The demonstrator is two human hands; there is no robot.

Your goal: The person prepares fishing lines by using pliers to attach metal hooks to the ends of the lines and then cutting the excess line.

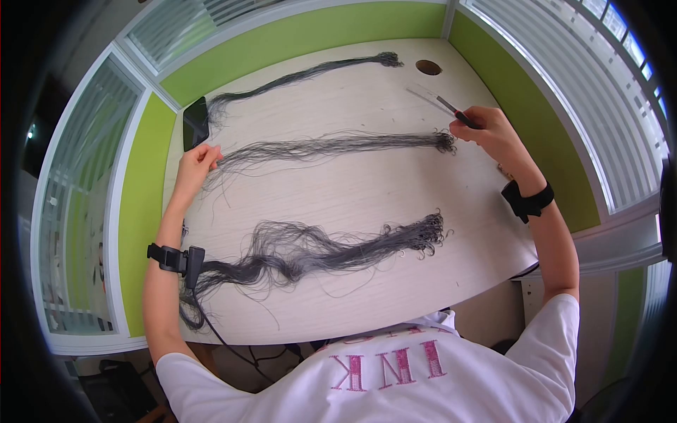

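Note:
A middle bundle of thin dark hair-like strands (338, 146) lies across the table, its right end curled into small loops. My left hand (198, 169) is at the left end of this bundle, fingers pinched together on the strand ends. Just above the looped end, my right hand (486, 132) is closed around a slim tool with a black and red handle (465, 118). The tool's narrow metal end points up and left, too fine to tell its kind. A thicker, tangled bundle (338, 250) lies nearer me, and a thinner bundle (303, 73) lies farther back.
A black phone (196, 124) lies at the table's left edge. The pale table (381, 190) has a round hole (428, 68) at the back right and green partitions (310, 34) around it. A black cable (211, 326) hangs from the device on my left wrist.

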